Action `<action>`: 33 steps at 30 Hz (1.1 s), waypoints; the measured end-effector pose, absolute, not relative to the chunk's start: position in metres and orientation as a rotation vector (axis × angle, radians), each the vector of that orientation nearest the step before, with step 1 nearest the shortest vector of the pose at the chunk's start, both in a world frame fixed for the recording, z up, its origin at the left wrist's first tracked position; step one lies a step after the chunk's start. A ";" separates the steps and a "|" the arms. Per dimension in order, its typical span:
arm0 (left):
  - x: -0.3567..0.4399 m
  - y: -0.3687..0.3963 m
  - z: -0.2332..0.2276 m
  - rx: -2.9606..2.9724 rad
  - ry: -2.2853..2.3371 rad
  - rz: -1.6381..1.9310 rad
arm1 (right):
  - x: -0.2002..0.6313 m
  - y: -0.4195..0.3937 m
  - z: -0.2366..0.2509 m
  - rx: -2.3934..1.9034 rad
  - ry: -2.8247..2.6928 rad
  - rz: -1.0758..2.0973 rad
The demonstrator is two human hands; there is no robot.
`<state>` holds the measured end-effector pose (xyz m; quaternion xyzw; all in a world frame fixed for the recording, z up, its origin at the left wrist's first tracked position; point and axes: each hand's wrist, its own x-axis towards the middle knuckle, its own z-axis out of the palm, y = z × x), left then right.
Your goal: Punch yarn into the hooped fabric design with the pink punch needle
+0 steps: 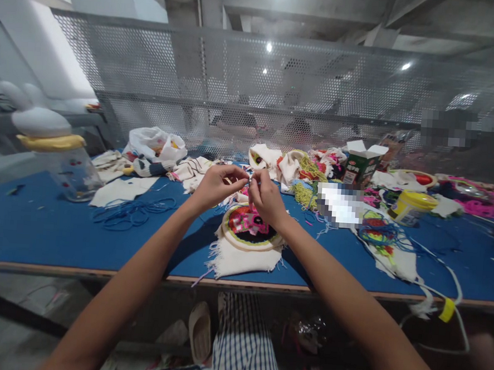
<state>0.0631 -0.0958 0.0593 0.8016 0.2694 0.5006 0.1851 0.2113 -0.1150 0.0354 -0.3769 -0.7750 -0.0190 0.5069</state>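
Note:
My left hand (220, 187) and my right hand (266, 196) meet fingertip to fingertip above the blue table. Both are closed in a pinch, and whatever lies between the fingers is too small to make out. Just below them rests a round embroidery hoop (232, 241) with a colourful yarn design of pink, red, black and yellow-green. White cloth (246, 263) with frayed edges is stretched in the hoop and spreads towards the table's front edge. My right hand partly covers the hoop's far side.
Blue yarn (134, 211) and a clear jar (74, 174) with a rabbit-shaped lid are at left. Behind my hands lie yarn heaps (305, 194). At right are a green box (360, 165), a yellow tub (413, 207) and a white cable (454, 281). A perforated metal screen (236, 84) stands behind.

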 end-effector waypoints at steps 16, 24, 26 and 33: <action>0.061 -0.098 0.060 2.276 0.739 1.398 | 0.213 -0.114 0.035 -0.854 -1.899 -0.087; 0.061 -0.095 0.057 2.218 0.738 1.405 | 0.213 -0.113 0.035 -0.876 -1.865 -0.112; 0.062 -0.095 0.056 2.202 0.734 1.411 | 0.213 -0.113 0.035 -0.883 -1.864 -0.118; 0.063 -0.095 0.055 2.164 0.736 1.436 | 0.211 -0.115 0.035 -0.881 -1.895 -0.147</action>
